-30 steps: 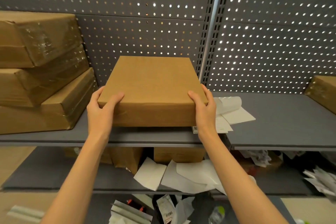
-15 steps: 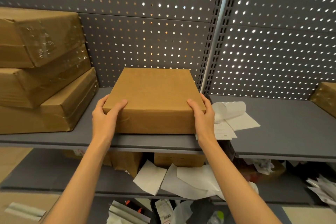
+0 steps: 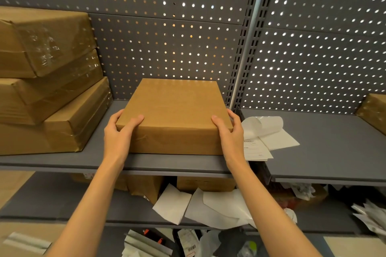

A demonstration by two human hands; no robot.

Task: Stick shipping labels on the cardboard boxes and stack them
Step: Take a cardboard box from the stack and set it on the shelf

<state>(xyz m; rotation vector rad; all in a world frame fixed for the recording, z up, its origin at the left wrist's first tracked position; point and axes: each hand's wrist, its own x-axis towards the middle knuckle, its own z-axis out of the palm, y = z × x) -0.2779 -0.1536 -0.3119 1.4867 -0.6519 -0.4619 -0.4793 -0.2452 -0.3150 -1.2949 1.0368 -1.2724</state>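
A flat brown cardboard box [image 3: 177, 115] lies on the grey shelf [image 3: 171, 164], its near face toward me and its top bare. My left hand [image 3: 120, 133] grips the box's near left corner, thumb on top. My right hand [image 3: 228, 131] grips the near right corner the same way. White shipping labels and curled backing paper [image 3: 265, 137] lie on the shelf just right of the box.
Three taped brown boxes [image 3: 48, 89] are stacked at the left of the shelf. Another box [image 3: 373, 110] sits at the far right edge. A perforated grey back panel [image 3: 167, 37] stands behind. The lower shelf holds boxes and loose paper sheets [image 3: 208, 206].
The box has come down and been pushed back onto the shelf, away from its front edge. Both hands kept their grip on the near corners.
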